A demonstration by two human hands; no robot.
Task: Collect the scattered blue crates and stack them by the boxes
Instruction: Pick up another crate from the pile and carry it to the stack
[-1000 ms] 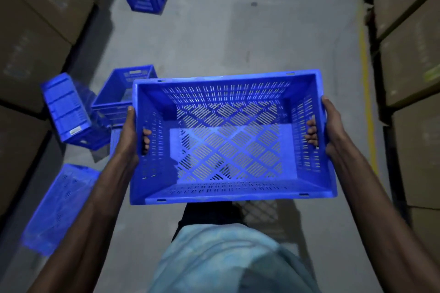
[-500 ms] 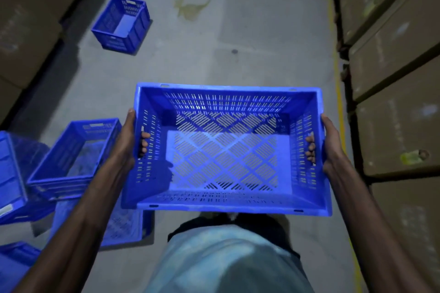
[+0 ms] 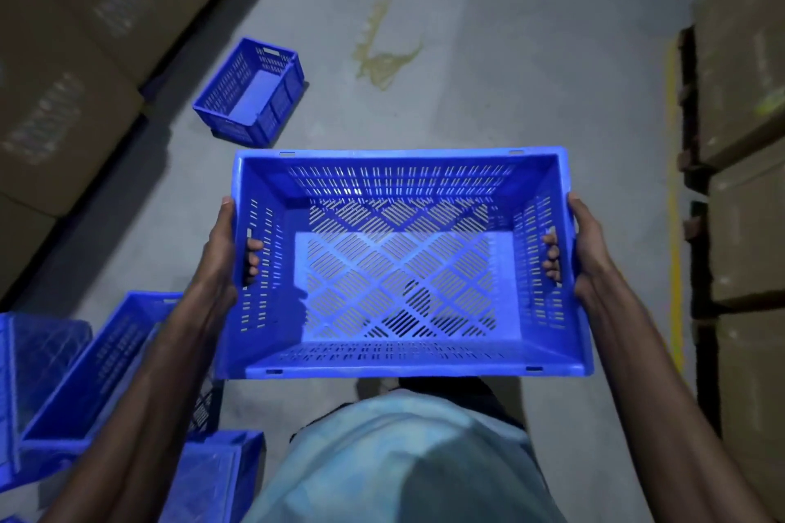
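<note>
Left boxes [image 3: 63, 98]: brown cartons stacked along the left edge, standing on the floor [image 3: 488, 76].
Crate cluster: blue crates bunched at the lower left. One is open-topped [image 3: 85, 374] and partly hidden by the left forearm, one is at the far left edge [image 3: 38, 352], and one is at the bottom [image 3: 212, 476]. They are blurred, so they may be leaning on each other, but I cannot tell.
Lone crate [image 3: 250, 91]: upright and empty on the floor, just beside the left boxes and well apart from the held crate.
Left grip [image 3: 223, 251]: closed round the left short wall of the held crate, palm against the outside, fingers [image 3: 254, 255] curled in through the handle slot.
Held crate [image 3: 401, 268]: blue, slotted and empty, with its open top up. It is carried roughly level in the air in front of the person's torso, between the two rows of boxes.
Right grip [image 3: 584, 251]: closed round the right short wall in the same way, fingers [image 3: 551, 263] showing through the handle slot.
Stain [image 3: 382, 55]: a yellowish mark on the grey floor, beyond the held crate.
Yellow line [image 3: 675, 225]: painted on the floor, running along the foot of the right boxes.
Right boxes [image 3: 747, 225]: brown cartons stacked in tiers along the right edge.
</note>
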